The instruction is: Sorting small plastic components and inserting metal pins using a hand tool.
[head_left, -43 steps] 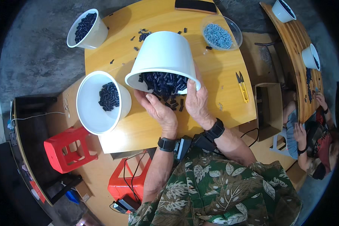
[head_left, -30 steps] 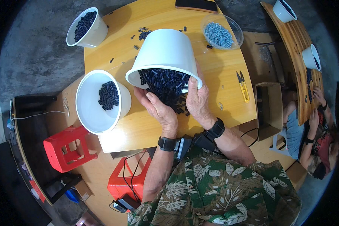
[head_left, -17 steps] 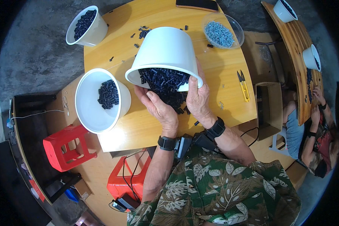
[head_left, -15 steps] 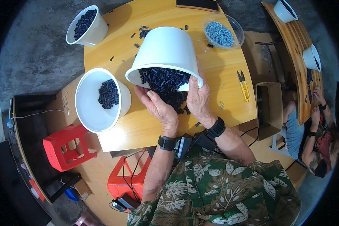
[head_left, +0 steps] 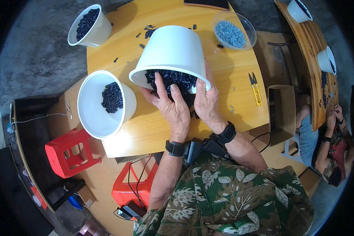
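A white plastic bucket [head_left: 171, 49] is tipped toward me over the table, its mouth facing my body. Small black plastic pieces [head_left: 166, 78] fill the mouth, and some lie on the tabletop just below the rim. My right hand [head_left: 207, 103] grips the bucket's right side, thumb over the rim. Across the opening, my left hand [head_left: 171, 112] has its fingers stretched out and apart, the tips against the black pieces. To the left, another white bucket [head_left: 129, 103] leans toward me with a smaller heap of black pieces [head_left: 112, 97] inside.
The yellow wooden table [head_left: 240, 114] holds yellow-handled thread snips [head_left: 256, 90], a clear tub of silvery screws [head_left: 230, 34] and scattered black bits [head_left: 149, 32]. A filled bucket [head_left: 100, 33] stands far left. Red stools [head_left: 69, 155] are left; another person [head_left: 334, 145] sits right at a second table.
My left hand has moved up from below the rim, its fingers now spread over the bucket's mouth and covering the spilling pieces. The right hand keeps its grip.
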A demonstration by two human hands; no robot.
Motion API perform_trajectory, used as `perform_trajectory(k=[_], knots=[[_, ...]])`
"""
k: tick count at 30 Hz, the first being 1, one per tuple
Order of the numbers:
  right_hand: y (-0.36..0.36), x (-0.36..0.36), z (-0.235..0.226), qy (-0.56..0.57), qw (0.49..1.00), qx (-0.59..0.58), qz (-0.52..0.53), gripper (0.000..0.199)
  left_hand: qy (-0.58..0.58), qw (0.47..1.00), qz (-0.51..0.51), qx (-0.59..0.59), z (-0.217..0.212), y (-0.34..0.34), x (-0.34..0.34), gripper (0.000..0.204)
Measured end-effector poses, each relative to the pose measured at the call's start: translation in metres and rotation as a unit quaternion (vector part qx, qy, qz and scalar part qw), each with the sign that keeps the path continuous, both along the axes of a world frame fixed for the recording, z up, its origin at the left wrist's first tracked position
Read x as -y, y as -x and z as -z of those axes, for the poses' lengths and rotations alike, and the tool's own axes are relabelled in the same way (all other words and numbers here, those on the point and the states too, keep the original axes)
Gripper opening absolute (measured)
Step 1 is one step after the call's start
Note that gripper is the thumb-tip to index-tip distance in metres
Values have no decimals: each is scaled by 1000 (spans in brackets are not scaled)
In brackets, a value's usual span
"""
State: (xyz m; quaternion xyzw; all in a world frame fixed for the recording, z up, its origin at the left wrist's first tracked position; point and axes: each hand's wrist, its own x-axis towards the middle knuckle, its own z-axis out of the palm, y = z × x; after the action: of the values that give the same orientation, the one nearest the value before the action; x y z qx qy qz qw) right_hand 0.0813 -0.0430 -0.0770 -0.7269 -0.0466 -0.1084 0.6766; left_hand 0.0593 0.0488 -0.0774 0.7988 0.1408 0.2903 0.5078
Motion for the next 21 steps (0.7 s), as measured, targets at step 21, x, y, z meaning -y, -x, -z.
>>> perform_trajectory(k=[21], knots=[[0, 2, -4, 24, 1000, 8, -9, 50, -14, 999, -42, -21, -5, 1, 6, 36]])
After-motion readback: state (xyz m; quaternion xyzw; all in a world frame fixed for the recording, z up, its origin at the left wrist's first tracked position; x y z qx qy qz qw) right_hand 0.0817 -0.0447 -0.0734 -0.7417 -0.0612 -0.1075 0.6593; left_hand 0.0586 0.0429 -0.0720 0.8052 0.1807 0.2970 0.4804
